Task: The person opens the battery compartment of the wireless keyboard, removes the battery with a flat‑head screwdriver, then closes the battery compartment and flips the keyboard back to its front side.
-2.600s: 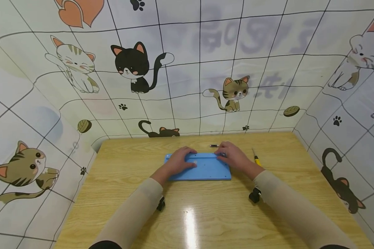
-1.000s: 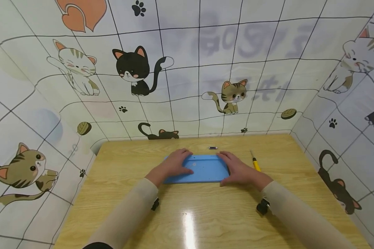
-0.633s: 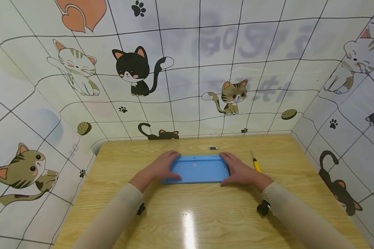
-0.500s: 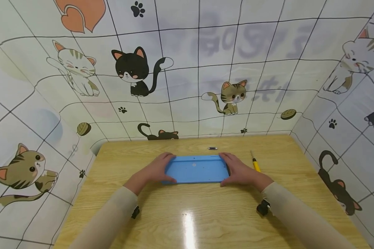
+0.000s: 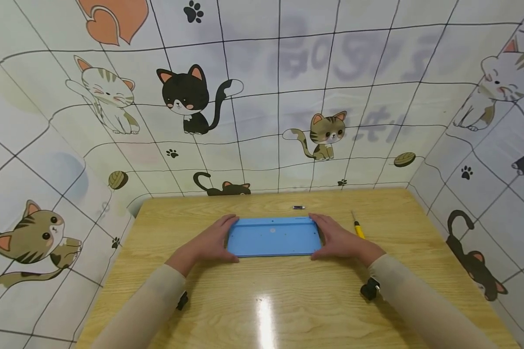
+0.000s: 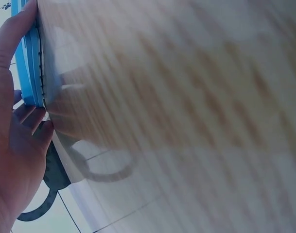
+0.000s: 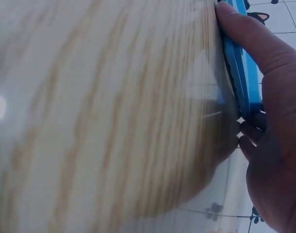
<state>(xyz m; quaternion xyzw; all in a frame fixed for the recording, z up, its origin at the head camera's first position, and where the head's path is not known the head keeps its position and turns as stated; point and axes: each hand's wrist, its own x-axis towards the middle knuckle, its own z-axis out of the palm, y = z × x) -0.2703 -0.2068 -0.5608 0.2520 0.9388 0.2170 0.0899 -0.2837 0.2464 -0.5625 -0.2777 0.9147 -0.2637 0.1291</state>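
Observation:
A flat blue keyboard (image 5: 274,242) lies underside up on the table, with a raised strip along its far edge and small screw holes. My left hand (image 5: 206,243) grips its left end, thumb at the near corner and fingers at the far one. At the right end, my right hand (image 5: 339,238) holds it the same way. In the left wrist view the keyboard's side (image 6: 30,68) shows beside the thumb, a row of dark bumps facing the tabletop. The right wrist view shows the other side (image 7: 242,73), with curled fingertips at its far corner.
Behind the keyboard lies a small dark and silver cylinder (image 5: 299,207), like a battery. A screwdriver (image 5: 359,230) with a yellow handle is just right of my right hand, partly hidden by it. Cat-patterned sheeting (image 5: 262,111) walls the wooden table (image 5: 227,310) at back and sides.
My left hand has slid left off the keyboard's top to its left end. Earlier, my right hand moved from the far edge to the right end, where it stays.

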